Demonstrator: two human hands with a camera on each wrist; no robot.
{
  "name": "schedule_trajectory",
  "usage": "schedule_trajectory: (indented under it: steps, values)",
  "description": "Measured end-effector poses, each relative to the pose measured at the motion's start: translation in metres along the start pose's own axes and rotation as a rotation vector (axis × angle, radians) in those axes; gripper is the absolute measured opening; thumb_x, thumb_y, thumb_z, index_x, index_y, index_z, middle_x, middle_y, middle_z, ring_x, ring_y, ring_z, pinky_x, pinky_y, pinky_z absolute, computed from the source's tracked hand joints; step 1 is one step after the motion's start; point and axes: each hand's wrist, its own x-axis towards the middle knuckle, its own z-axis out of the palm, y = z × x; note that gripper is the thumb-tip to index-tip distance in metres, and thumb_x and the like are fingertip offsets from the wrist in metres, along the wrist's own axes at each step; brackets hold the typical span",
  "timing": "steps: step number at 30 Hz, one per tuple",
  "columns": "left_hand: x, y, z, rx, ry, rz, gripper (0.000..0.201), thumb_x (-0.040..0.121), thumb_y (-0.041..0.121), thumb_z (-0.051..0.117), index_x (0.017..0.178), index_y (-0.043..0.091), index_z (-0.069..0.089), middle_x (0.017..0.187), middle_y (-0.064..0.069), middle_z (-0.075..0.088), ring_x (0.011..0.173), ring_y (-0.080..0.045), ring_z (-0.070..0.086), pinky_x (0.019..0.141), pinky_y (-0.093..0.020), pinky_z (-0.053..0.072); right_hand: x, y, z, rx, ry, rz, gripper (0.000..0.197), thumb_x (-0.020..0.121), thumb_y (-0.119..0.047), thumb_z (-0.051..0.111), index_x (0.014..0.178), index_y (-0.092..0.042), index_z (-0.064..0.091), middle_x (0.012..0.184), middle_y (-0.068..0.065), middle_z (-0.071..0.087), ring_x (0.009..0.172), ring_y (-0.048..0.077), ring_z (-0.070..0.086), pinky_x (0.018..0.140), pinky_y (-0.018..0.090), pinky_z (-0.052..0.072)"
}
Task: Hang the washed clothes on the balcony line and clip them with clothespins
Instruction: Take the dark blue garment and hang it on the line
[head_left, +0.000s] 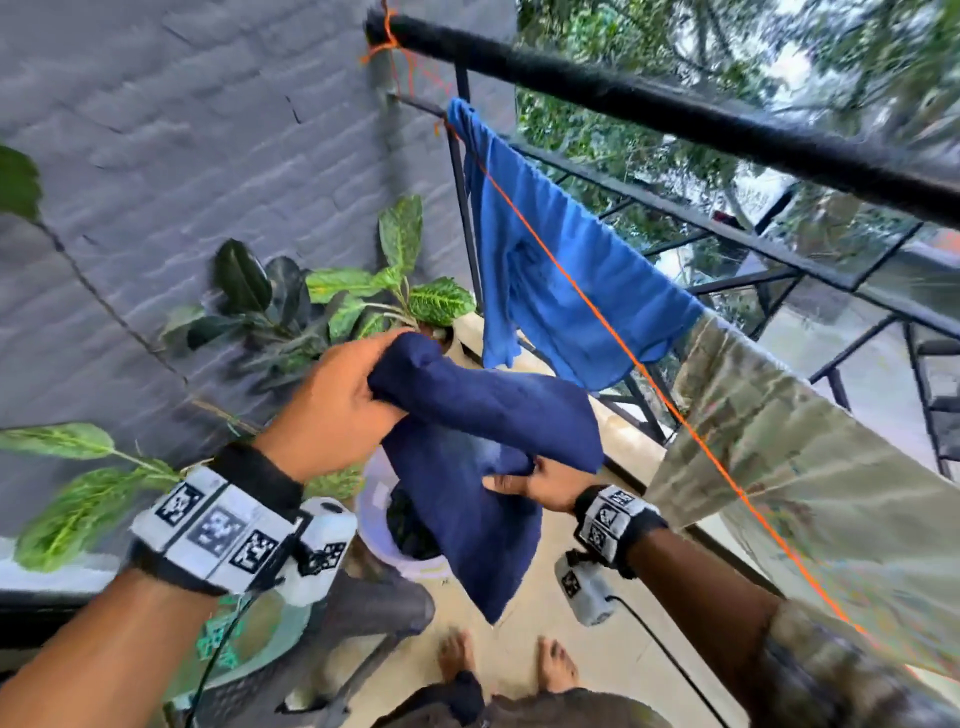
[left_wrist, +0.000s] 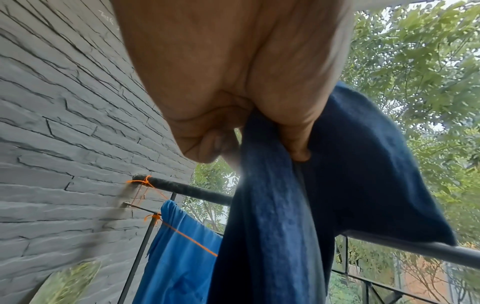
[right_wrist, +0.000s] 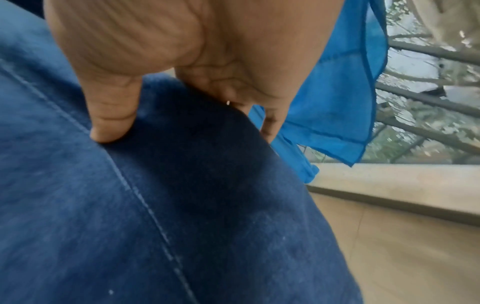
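Note:
I hold a navy blue garment (head_left: 483, 467) between both hands in front of the orange clothesline (head_left: 597, 306). My left hand (head_left: 358, 384) grips its bunched upper end, seen close in the left wrist view as navy cloth (left_wrist: 272, 226) squeezed under the thumb. My right hand (head_left: 524, 480) pinches a lower fold; in the right wrist view the thumb presses on the navy fabric (right_wrist: 155, 205). A bright blue shirt (head_left: 561, 275) hangs over the line. A pale patterned cloth (head_left: 810, 467) hangs further right. No clothespins show.
A black railing bar (head_left: 675, 114) runs above the line, with metal grille beyond. A grey brick wall (head_left: 182, 156) stands left with potted plants (head_left: 363, 301). A white bucket (head_left: 400, 545) with dark clothes sits on the floor near my bare feet (head_left: 504, 660).

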Motion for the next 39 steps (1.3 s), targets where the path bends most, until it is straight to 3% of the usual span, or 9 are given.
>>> schedule_trajectory:
  steps: [6,11,15,20,22,26,29,33,39]
  values:
    - [0.007,-0.032,-0.005,-0.149,0.202,-0.082,0.032,0.07,0.015,0.07,0.1,0.026,0.063,0.084,0.019,0.071,0.083,0.012,0.061,0.079,-0.016,0.053,-0.07,0.0,-0.003,-0.064,0.14,-0.188,0.026,0.087,-0.032,0.068,0.106,-0.015,0.067,0.105,0.002,0.07,0.095,0.011,0.06,0.088,0.03,0.047]
    - [0.004,-0.056,0.004,-0.151,0.192,-0.078,0.018,0.085,0.0,0.072,0.096,0.008,0.06,0.075,0.009,0.056,0.071,0.011,0.052,0.056,-0.007,0.04,-0.13,-0.016,0.01,-0.081,0.277,-0.178,0.032,0.087,-0.049,0.056,0.102,-0.022,0.065,0.092,-0.009,0.069,0.087,0.0,0.055,0.082,0.032,0.05]
    - [-0.01,-0.064,0.02,-0.183,0.157,-0.056,0.023,0.089,0.005,0.069,0.108,0.011,0.058,0.093,0.004,0.062,0.081,0.014,0.057,0.071,-0.011,0.047,-0.164,-0.038,0.027,0.101,0.403,-0.182,0.019,0.087,-0.034,0.063,0.103,-0.023,0.063,0.096,-0.017,0.069,0.091,-0.003,0.056,0.084,0.027,0.049]
    - [-0.046,-0.094,0.052,-0.293,-0.192,-0.097,0.042,0.084,0.028,0.07,0.121,0.018,0.053,0.109,0.004,0.065,0.086,0.012,0.061,0.084,-0.019,0.049,-0.204,-0.053,0.042,0.307,0.657,-0.213,0.029,0.084,-0.009,0.065,0.106,-0.028,0.067,0.1,-0.022,0.07,0.095,-0.005,0.06,0.087,0.016,0.046]
    - [-0.069,-0.107,0.069,-0.246,-0.403,-0.126,0.042,0.075,0.042,0.069,0.114,0.034,0.058,0.103,0.006,0.067,0.088,-0.002,0.065,0.08,-0.024,0.052,-0.222,-0.057,0.047,0.36,0.755,-0.215,0.031,0.082,-0.005,0.063,0.112,-0.011,0.062,0.099,-0.02,0.071,0.094,-0.004,0.061,0.086,0.015,0.047]
    - [-0.119,-0.113,0.109,-0.273,-0.667,-0.11,0.031,0.085,0.037,0.072,0.113,0.038,0.057,0.098,-0.001,0.071,0.089,-0.008,0.067,0.085,-0.025,0.052,-0.251,-0.066,0.055,0.248,0.87,-0.12,0.035,0.078,-0.023,0.071,0.106,-0.003,0.065,0.096,-0.002,0.071,0.088,0.005,0.06,0.081,0.027,0.052]
    - [-0.131,-0.103,0.131,-0.253,-0.725,-0.086,0.056,0.072,0.058,0.066,0.117,0.026,0.06,0.102,-0.005,0.071,0.083,-0.005,0.065,0.076,-0.024,0.048,-0.272,-0.07,0.058,0.19,0.942,-0.034,0.031,0.074,-0.032,0.08,0.089,-0.008,0.068,0.082,0.005,0.073,0.077,0.006,0.058,0.068,0.036,0.052]
    - [-0.127,-0.087,0.143,-0.166,-0.785,-0.039,0.06,0.072,0.053,0.066,0.125,0.024,0.059,0.112,0.0,0.068,0.091,0.002,0.066,0.088,-0.029,0.054,-0.302,-0.069,0.061,0.222,1.055,-0.02,0.018,0.078,-0.008,0.08,0.08,-0.018,0.066,0.071,-0.014,0.07,0.069,-0.002,0.06,0.064,0.017,0.047]
    - [-0.15,-0.078,0.172,-0.137,-0.92,0.048,0.086,0.074,0.005,0.07,0.136,0.048,0.029,0.134,0.011,0.053,0.13,-0.006,0.052,0.105,-0.036,0.046,-0.345,-0.063,0.05,0.332,1.237,-0.028,0.021,0.077,-0.002,0.078,0.093,-0.001,0.065,0.085,0.001,0.07,0.078,0.006,0.064,0.071,0.018,0.05]
